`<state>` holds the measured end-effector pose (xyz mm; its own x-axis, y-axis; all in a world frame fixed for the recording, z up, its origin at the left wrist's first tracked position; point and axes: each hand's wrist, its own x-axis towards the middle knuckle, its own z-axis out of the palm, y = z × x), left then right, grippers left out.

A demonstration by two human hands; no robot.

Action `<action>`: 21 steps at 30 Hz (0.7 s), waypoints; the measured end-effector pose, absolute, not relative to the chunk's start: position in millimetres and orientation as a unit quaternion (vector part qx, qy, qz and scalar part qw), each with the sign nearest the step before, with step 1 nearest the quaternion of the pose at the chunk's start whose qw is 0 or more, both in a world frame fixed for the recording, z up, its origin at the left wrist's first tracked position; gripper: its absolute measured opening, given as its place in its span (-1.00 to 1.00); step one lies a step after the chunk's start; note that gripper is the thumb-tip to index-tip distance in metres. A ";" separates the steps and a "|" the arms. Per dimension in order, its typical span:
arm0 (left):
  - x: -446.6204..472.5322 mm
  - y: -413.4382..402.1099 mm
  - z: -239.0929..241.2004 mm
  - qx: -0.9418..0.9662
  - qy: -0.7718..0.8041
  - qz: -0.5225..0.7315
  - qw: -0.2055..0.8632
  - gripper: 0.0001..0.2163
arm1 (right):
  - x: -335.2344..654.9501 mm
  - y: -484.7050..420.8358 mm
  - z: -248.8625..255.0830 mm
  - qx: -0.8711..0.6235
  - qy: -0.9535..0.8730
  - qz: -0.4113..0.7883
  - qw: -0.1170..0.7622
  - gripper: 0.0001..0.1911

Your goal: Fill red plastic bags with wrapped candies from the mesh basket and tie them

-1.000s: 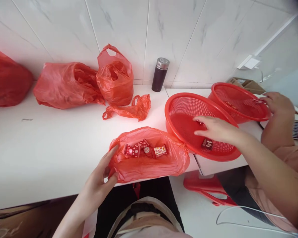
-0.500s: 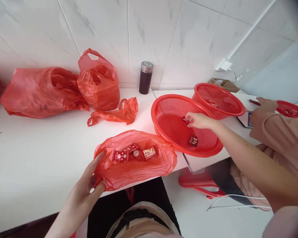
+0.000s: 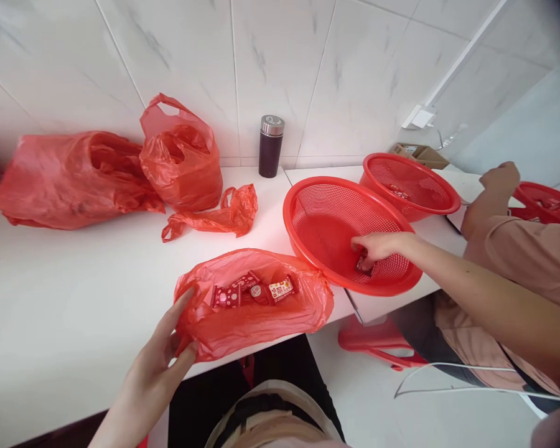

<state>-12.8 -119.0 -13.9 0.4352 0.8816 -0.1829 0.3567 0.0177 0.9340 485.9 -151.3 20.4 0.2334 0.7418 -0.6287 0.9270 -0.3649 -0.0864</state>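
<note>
My left hand point(image 3: 161, 354) grips the left rim of an open red plastic bag point(image 3: 242, 323), thumb on the near side and fingers on the far side. Several small wrapped snacks point(image 3: 226, 296), red with dots or white and yellow, lie inside the bag. Over to the right, my right hand point(image 3: 378, 246) reaches down into a red perforated basket point(image 3: 308, 230). Its fingers are closed around a dark red wrapped snack point(image 3: 363, 264) near the basket floor. The fingers partly cover that snack, and whether a second one is under them is hidden.
Filled red bags point(image 3: 74, 180) and a crumpled red bag point(image 3: 233, 214) lie at the back left. A dark thermos point(image 3: 270, 149) stands by the wall. Another red basket point(image 3: 410, 186) sits behind mine. At right, a co-worker's arm point(image 3: 494, 186) extends over the table.
My right hand has moved lower and slightly right within the basket, from holding one snack to the snack lying there. The co-worker's hand has lifted. My left hand stays on the bag.
</note>
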 end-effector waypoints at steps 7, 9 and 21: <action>-5.0 -121.6 -6.9 0.651 0.476 0.239 0.541 -0.39 | 463.0 -166.0 9.7 0.737 0.572 -0.320 0.166 -0.76; -6.6 -123.4 -5.0 0.643 0.479 0.241 0.547 -0.39 | 468.0 -163.1 11.6 0.729 0.579 -0.335 0.146 -0.84; -4.4 -131.1 -1.3 0.647 0.452 0.243 0.563 -0.37 | 280.5 -162.4 96.6 0.596 0.658 -0.358 -0.290 -0.88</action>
